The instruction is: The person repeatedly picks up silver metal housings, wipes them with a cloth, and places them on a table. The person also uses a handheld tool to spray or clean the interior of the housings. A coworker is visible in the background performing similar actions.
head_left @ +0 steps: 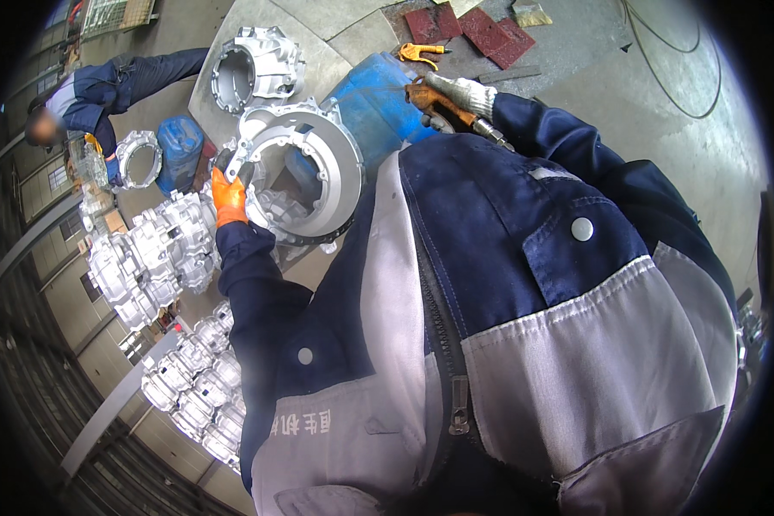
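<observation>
My left hand [230,199], in an orange glove, is closed on the rim of a large round silver metal casting [346,159]. The casting is open through its middle and stands on its side in front of me. In a whitish glove, my right hand [463,95] grips an orange handheld air tool [439,101] with a metal hose fitting at its rear. The tool is apart from the casting, above a blue plastic drum [370,95]. Part of the right hand's fingers is hidden behind the tool.
Another silver casting [262,69] stands beyond mine. A yellow air blow gun [421,53] and dark red abrasive sheets [464,33] lie at the far side. Stacked castings [159,249] fill the left, where a co-worker [103,95] bends by a second blue drum [179,150]. A hose [697,112] curls at far right.
</observation>
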`<state>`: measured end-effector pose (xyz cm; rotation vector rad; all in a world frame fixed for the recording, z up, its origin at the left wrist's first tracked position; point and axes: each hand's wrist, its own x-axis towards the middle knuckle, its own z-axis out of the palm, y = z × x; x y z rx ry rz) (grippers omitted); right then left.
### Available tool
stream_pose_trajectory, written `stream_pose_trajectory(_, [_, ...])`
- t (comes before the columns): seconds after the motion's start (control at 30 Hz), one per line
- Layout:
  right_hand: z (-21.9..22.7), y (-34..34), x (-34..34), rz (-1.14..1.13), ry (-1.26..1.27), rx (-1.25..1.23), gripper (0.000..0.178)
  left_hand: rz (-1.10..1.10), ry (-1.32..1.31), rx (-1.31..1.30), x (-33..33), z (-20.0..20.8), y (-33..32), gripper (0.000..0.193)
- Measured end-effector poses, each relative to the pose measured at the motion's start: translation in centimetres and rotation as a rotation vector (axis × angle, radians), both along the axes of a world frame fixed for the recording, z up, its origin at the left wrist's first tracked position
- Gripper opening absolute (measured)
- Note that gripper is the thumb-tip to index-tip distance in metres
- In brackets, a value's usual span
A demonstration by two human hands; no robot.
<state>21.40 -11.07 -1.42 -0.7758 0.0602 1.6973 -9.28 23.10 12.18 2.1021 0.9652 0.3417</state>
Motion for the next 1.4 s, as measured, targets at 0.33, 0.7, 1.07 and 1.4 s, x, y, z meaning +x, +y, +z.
stream_pose_trajectory(0.33, [1.5, 1.4, 0.1, -0.018, -0.255, 0.111, 0.046, -0.086, 0.09, 0.195, 0.5, 0.4, -0.5, 0.054])
stream_pose_trajectory(0.7, [1.9, 1.3, 0.5, -0.164, -0.071, 0.184, 0.055, 0.031, 0.113, 0.019, -0.6, -0.1, 0.6, 0.04])
stream_pose_trajectory(1.07, [-0.5, -0.3, 0.1, -0.075, 0.124, 0.126, 0.053, 0.102, 0.21, 0.084, -2.6, -2.3, 4.3, 0.041])
stream_pose_trajectory(1.4, [-1.2, 0.2, 0.1, -0.048, 0.078, 0.158, 0.056, 0.06, 0.1, -0.022, -1.0, -0.3, 1.3, 0.038])
